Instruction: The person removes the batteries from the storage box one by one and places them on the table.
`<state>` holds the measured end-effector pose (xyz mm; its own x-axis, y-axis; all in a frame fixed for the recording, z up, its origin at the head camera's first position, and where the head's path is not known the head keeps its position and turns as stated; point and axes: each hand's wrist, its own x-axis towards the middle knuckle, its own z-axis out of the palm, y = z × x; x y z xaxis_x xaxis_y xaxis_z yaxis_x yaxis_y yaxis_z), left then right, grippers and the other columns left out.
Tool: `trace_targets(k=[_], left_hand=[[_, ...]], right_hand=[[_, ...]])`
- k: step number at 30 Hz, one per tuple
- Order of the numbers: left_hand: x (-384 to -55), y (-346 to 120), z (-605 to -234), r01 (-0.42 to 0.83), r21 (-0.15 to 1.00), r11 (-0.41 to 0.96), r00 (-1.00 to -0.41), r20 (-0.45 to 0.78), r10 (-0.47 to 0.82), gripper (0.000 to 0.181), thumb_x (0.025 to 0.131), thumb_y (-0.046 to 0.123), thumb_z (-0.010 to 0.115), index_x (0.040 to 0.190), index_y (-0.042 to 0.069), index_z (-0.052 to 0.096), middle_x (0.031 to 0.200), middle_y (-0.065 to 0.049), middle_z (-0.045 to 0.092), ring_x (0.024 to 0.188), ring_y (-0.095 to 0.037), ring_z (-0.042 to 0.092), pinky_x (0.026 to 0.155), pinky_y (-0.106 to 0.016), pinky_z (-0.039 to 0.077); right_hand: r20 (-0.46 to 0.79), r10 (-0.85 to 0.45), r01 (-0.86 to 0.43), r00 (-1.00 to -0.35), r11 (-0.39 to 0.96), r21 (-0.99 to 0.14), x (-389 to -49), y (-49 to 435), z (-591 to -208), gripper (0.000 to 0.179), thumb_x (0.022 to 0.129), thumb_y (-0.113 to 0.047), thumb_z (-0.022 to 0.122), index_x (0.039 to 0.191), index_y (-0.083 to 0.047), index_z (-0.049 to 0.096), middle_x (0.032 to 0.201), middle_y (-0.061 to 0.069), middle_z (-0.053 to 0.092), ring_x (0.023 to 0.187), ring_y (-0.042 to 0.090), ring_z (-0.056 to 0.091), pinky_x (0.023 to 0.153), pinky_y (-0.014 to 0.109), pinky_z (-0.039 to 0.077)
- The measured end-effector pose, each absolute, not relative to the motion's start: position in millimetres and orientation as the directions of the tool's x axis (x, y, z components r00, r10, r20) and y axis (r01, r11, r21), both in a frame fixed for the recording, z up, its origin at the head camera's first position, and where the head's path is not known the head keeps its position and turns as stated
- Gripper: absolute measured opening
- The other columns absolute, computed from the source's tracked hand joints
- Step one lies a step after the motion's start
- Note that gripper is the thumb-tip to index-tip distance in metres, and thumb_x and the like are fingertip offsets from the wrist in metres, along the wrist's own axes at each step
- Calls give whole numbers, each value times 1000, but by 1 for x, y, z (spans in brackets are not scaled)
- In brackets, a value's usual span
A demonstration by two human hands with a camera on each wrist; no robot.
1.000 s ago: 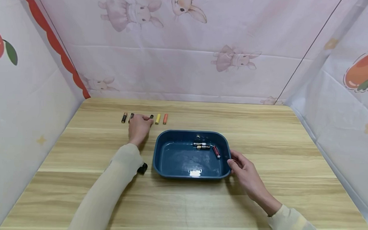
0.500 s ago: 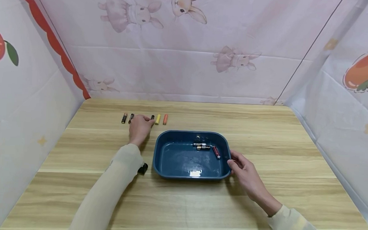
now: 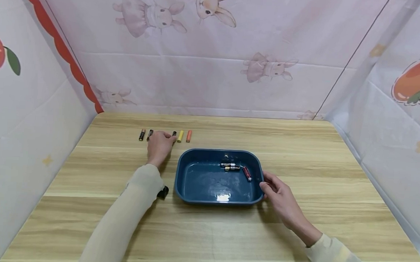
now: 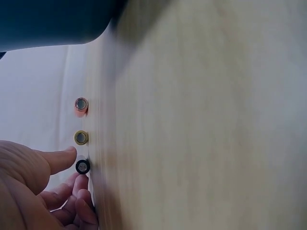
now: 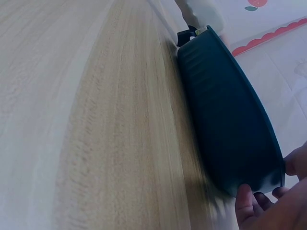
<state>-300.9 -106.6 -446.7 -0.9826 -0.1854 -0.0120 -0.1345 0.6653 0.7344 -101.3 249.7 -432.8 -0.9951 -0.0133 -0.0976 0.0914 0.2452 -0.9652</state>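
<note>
My left hand (image 3: 160, 146) is at the back left of the table, with thumb and fingers on either side of a black battery (image 3: 174, 133). In the left wrist view that black battery (image 4: 82, 166) shows its round end between thumb and fingertips. Just right of it lie a yellow battery (image 3: 180, 136) and an orange battery (image 3: 189, 136); two black batteries, one of them at the far left (image 3: 141, 134), lie to its left. My right hand (image 3: 281, 196) grips the right end of a dark blue plastic bin (image 3: 214, 203), thumb over the rim, fingers against the outer wall.
Inside the bin, toward its right end, are two batteries with gold ends (image 3: 232, 168) side by side and a dark red battery (image 3: 247, 173). A black wrist device (image 3: 163, 192) sits by the left sleeve. Printed cloth walls (image 3: 212, 84) border the table (image 3: 212, 240).
The black battery in my left hand has shifted slightly right, closer to the yellow one, then stayed there. My right hand and the bin have stayed in place.
</note>
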Motion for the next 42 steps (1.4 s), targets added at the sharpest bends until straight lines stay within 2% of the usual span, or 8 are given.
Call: trace_targets(k=[7, 12, 18, 23, 25, 28, 35, 42], left_hand=[[-297, -110, -443, -138, 779, 612, -981, -24, -191, 39, 101, 32, 68, 125, 2, 72, 125, -17, 70, 114, -36, 64, 97, -52, 51], [-294, -112, -434, -117, 806, 581, -981, -2, -195, 40, 102, 33, 66, 128, 3, 71, 123, -17, 71, 113, -35, 64, 96, -52, 50], [-288, -109, -408, -61, 823, 564, -988, 30, -150, 38, 103, 34, 63, 127, 7, 71, 120, -13, 71, 107, -30, 65, 91, -45, 50], [-271, -95, -375, 30, 875, 483, -996, 68, -61, 39, 104, 37, 63, 131, 10, 70, 119, -9, 69, 102, -23, 62, 81, -35, 50], [-260, -84, -363, 71, 899, 431, -997, 79, -2, 39, 104, 37, 64, 132, 11, 70, 117, -9, 69, 98, -23, 61, 76, -33, 50], [-242, -63, -352, 114, 912, 393, -991, 79, 105, 36, 104, 34, 65, 131, 11, 70, 114, -8, 69, 95, -22, 61, 74, -32, 51], [-216, -16, -364, 226, 835, 501, -945, 64, 319, 30, 104, 31, 66, 127, 13, 73, 118, -3, 73, 102, -19, 65, 83, -36, 56], [-206, 12, -389, 222, 778, 588, -927, -19, 375, 29, 103, 27, 68, 126, 11, 74, 112, -2, 73, 92, -16, 64, 73, -32, 53]], right_hand=[[-100, -18, 92, -995, 247, -965, -101, 250, -434, 47, 110, -12, 50, 153, 5, 41, 147, 25, 52, 117, 30, 57, 81, 23, 55], [-100, -18, 92, -995, 255, -963, -102, 251, -434, 47, 110, -14, 51, 153, 5, 41, 146, 25, 52, 116, 32, 57, 82, 23, 55], [-100, -13, 93, -995, 270, -958, -102, 251, -436, 46, 110, -14, 51, 152, 4, 43, 143, 24, 55, 111, 31, 58, 83, 26, 56], [-104, -18, 95, -994, 270, -958, -103, 251, -434, 46, 110, -13, 50, 152, 4, 42, 144, 25, 54, 113, 32, 58, 82, 25, 55], [-103, -20, 94, -995, 264, -960, -102, 251, -434, 46, 110, -13, 50, 152, 5, 42, 145, 25, 53, 114, 32, 57, 82, 25, 55], [-102, -16, 94, -995, 257, -962, -103, 251, -433, 46, 110, -13, 50, 152, 5, 42, 145, 25, 53, 114, 32, 57, 81, 24, 55], [-99, -8, 94, -995, 256, -962, -104, 251, -433, 45, 110, -12, 51, 151, 5, 43, 143, 25, 55, 112, 30, 58, 81, 24, 55], [-102, -19, 94, -995, 247, -965, -104, 252, -432, 46, 110, -12, 51, 152, 5, 42, 143, 26, 54, 113, 31, 58, 81, 23, 55]])
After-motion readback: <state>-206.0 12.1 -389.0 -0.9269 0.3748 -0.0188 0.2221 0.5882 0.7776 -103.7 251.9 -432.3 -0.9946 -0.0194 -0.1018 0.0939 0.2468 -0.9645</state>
